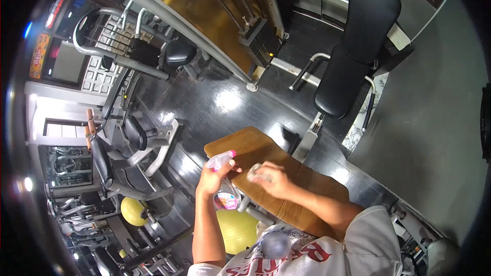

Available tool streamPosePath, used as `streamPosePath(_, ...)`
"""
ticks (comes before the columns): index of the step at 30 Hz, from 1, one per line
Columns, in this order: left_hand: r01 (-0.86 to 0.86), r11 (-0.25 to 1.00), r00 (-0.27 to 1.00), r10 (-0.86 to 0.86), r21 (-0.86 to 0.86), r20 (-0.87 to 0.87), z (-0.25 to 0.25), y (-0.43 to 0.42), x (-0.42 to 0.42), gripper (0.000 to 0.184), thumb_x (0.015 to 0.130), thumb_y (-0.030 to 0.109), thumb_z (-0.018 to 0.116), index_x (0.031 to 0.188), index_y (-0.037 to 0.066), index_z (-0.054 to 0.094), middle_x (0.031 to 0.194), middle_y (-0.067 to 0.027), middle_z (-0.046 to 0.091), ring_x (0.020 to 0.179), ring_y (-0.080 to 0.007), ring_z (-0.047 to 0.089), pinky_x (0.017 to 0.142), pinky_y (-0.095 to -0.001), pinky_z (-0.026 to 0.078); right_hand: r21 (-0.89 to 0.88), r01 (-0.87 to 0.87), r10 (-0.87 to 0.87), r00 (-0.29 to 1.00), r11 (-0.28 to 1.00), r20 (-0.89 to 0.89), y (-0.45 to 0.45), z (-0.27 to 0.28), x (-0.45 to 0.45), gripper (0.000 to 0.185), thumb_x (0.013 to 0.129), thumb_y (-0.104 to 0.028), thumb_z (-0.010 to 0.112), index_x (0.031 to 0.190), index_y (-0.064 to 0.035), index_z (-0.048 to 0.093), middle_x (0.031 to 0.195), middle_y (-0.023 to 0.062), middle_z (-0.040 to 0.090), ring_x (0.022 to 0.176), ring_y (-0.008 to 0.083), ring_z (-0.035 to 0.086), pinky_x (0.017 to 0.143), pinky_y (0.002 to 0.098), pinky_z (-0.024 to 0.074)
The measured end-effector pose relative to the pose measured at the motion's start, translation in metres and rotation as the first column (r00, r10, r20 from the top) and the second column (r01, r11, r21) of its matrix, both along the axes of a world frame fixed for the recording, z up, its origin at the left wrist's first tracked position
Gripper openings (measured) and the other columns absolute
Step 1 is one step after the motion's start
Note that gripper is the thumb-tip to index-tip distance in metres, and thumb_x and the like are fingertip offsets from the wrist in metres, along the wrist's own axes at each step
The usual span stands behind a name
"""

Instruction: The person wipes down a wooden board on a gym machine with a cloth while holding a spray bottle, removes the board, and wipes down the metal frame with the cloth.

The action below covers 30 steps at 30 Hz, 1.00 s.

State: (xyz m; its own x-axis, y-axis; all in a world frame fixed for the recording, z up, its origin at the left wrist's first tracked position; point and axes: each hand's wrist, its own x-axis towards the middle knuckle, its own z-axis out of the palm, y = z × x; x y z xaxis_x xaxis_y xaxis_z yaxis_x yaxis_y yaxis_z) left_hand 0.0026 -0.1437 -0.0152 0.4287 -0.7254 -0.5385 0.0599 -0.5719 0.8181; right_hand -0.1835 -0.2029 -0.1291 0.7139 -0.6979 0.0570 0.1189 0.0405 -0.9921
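While your left hand (211,180) grasps a clear spray bottle (227,201) just beside the left edge of the brown bench (245,143), fingers around its neck, your right hand (276,180) is over the bench, fingers clenched on a crumpled pale cloth (253,173). Contact between cloth and bench cannot be determined. A yellow ball (235,232) sits below the left edge, toward your body.

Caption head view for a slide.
Left hand holding spray bottle; right hand, over a brown bench, holding pale cloth.
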Motion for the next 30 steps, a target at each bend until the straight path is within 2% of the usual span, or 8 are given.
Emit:
streamPosePath(3, -0.007, 1.0, 1.0, 0.007, 0.006, 0.018, -0.002, 0.006, 0.001, 0.042, 0.09, 0.029, 0.066, 0.121, 0.001, 0.06, 0.089, -0.0073, 0.07, 0.082, -0.0155, 0.068, 0.064, -0.0256, 0.041, -0.155, 0.023, -0.008, 0.995, 0.988, 0.096, 0.004, 0.015, 0.006, 0.021, 0.08, -0.012, 0.076, 0.095, -0.0007, 0.067, 0.092, 0.0133, 0.063, 0.087, 0.0271, 0.064, 0.076, 0.0359, 0.052)
streamPosePath(8, 0.035, 0.999, 0.996, -0.037, 0.032, 0.081, -0.004, 0.009, 0.002, 0.041, 0.091, 0.031, 0.065, 0.121, 0.004, 0.061, 0.087, -0.0046, 0.07, 0.081, -0.0118, 0.065, 0.063, -0.0237, 0.039, -0.16, -0.029, -0.032, 0.93, 0.987, -0.366, -0.042, -0.101, -0.003, 0.035, 0.085, -0.026, 0.07, 0.111, -0.0046, 0.061, 0.102, 0.0175, 0.064, 0.097, 0.0352, 0.063, 0.085, 0.0412, 0.0507)
streamPosePath(10, 0.001, 1.0, 0.997, -0.001, 0.006, 0.079, -0.006, 0.01, 0.001, 0.041, 0.09, 0.029, 0.067, 0.122, 0.004, 0.061, 0.086, -0.0043, 0.07, 0.08, -0.0126, 0.066, 0.063, -0.0242, 0.04, -0.154, -0.062, -0.067, 0.698, 0.986, -0.712, -0.051, -0.18, -0.02, 0.04, 0.086, -0.032, 0.064, 0.119, -0.0093, 0.058, 0.105, 0.0181, 0.066, 0.098, 0.0359, 0.063, 0.084, 0.0415, 0.051)
streamPosePath(13, -0.01, 1.0, 0.996, 0.009, 0.007, 0.085, -0.005, 0.011, -0.002, 0.042, 0.089, 0.027, 0.068, 0.122, 0.004, 0.06, 0.086, -0.0045, 0.07, 0.08, -0.0136, 0.067, 0.063, -0.0246, 0.042, -0.027, 0.016, -0.031, 0.628, 1.0, -0.778, -0.046, -0.161, -0.031, 0.047, 0.084, -0.037, 0.065, 0.122, -0.0111, 0.056, 0.111, 0.0201, 0.065, 0.103, 0.0389, 0.062, 0.088, 0.0446, 0.0501)
streamPosePath(19, 0.008, 1.0, 0.995, -0.007, -0.011, 0.098, -0.01, 0.012, 0.0, 0.041, 0.088, 0.027, 0.069, 0.12, 0.002, 0.061, 0.085, -0.0056, 0.07, 0.078, -0.0149, 0.067, 0.062, -0.0251, 0.042, 0.076, -0.117, 0.134, 0.955, 0.99, -0.266, 0.008, 0.027, -0.034, 0.039, 0.081, -0.025, 0.074, 0.109, -0.002, 0.059, 0.095, 0.0169, 0.066, 0.09, 0.0295, 0.067, 0.081, 0.0381, 0.0514)
streamPosePath(22, 0.032, 0.999, 0.994, -0.036, 0.041, 0.106, -0.002, 0.009, -0.001, 0.041, 0.088, 0.028, 0.068, 0.12, 0.003, 0.061, 0.083, -0.0064, 0.07, 0.076, -0.0152, 0.067, 0.062, -0.0256, 0.043, -0.217, -0.1, 0.111, 0.993, 0.971, 0.04, 0.018, 0.061, -0.02, 0.038, 0.08, -0.019, 0.075, 0.109, 0.0002, 0.06, 0.096, 0.016, 0.061, 0.089, 0.0285, 0.062, 0.081, 0.0371, 0.0494)
streamPosePath(28, 0.017, 0.994, 0.997, -0.025, 0.107, 0.077, 0.006, 0.009, -0.007, 0.043, 0.088, 0.028, 0.069, 0.122, 0.002, 0.061, 0.082, -0.0088, 0.07, 0.07, -0.0159, 0.066, 0.06, -0.0298, 0.051, -0.134, 0.084, -0.115, 0.962, 0.987, -0.247, -0.012, -0.09, 0.027, 0.038, 0.084, -0.03, 0.068, 0.109, -0.0025, 0.06, 0.104, 0.0192, 0.063, 0.093, 0.0346, 0.063, 0.08, 0.0403, 0.0507)
streamPosePath(30, 0.001, 0.997, 0.998, -0.006, 0.074, 0.067, 0.006, 0.01, -0.008, 0.046, 0.088, 0.028, 0.068, 0.124, 0.001, 0.06, 0.082, -0.0099, 0.069, 0.065, -0.0159, 0.065, 0.051, -0.031, 0.054, -0.004, -0.015, 0.01, 0.844, 1.0, -0.536, -0.041, -0.102, 0.012, 0.037, 0.087, -0.034, 0.064, 0.109, -0.0043, 0.06, 0.102, 0.0197, 0.066, 0.093, 0.0357, 0.065, 0.079, 0.0412, 0.0517)
